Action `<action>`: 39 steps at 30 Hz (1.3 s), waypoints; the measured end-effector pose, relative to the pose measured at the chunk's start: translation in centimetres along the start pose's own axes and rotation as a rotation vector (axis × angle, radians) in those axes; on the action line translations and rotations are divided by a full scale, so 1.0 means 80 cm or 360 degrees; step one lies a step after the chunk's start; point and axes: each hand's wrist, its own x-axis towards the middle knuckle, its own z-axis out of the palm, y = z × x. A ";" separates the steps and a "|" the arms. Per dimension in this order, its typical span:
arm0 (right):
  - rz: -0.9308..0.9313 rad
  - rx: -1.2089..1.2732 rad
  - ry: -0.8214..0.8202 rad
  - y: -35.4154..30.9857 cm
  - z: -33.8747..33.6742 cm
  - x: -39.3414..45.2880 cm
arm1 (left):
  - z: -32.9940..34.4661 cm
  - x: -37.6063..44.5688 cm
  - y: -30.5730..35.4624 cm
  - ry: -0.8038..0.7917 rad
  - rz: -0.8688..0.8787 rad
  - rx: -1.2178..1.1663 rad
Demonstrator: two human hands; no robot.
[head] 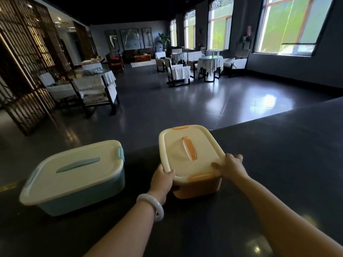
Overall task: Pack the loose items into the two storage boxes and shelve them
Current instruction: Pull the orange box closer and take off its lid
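Note:
An orange storage box with a cream lid and orange handle sits on the dark counter near its far edge. My left hand grips the box's near left corner and my right hand grips its near right corner. A blue storage box with a cream lid and blue handle stands to the left on the same counter, untouched. Both lids are on. No loose items show.
Beyond the counter's far edge lies a dark tiled floor with cloth-covered tables and chairs. A wooden lattice screen stands at the left. Windows line the right wall. A white bangle is on my left wrist.

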 end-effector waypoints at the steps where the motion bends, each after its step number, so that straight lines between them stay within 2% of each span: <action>1: -0.0019 0.0044 0.0011 0.004 -0.002 -0.001 | -0.006 -0.007 -0.002 -0.0020 0.0005 -0.0012; 8: 0.0009 0.0340 0.0004 0.019 0.022 -0.049 | -0.048 -0.080 -0.036 -0.0035 -0.0062 -0.0130; 16: 0.0011 0.0564 0.0042 0.020 0.076 -0.196 | -0.122 -0.184 -0.088 0.0240 -0.0056 -0.0009; 24: 0.0026 0.0551 -0.0010 -0.028 0.170 -0.403 | -0.293 -0.315 -0.185 0.0417 -0.0053 0.0140; 28: -0.0010 0.0529 -0.0161 -0.086 0.251 -0.506 | -0.416 -0.391 -0.229 0.0580 -0.0059 0.0132; 33: -0.0219 0.0504 -0.0290 -0.146 0.352 -0.608 | -0.552 -0.467 -0.274 0.0751 -0.0107 0.0101; 39: -0.0436 0.0453 -0.0520 -0.207 0.428 -0.679 | -0.654 -0.519 -0.317 0.0972 -0.0145 0.0082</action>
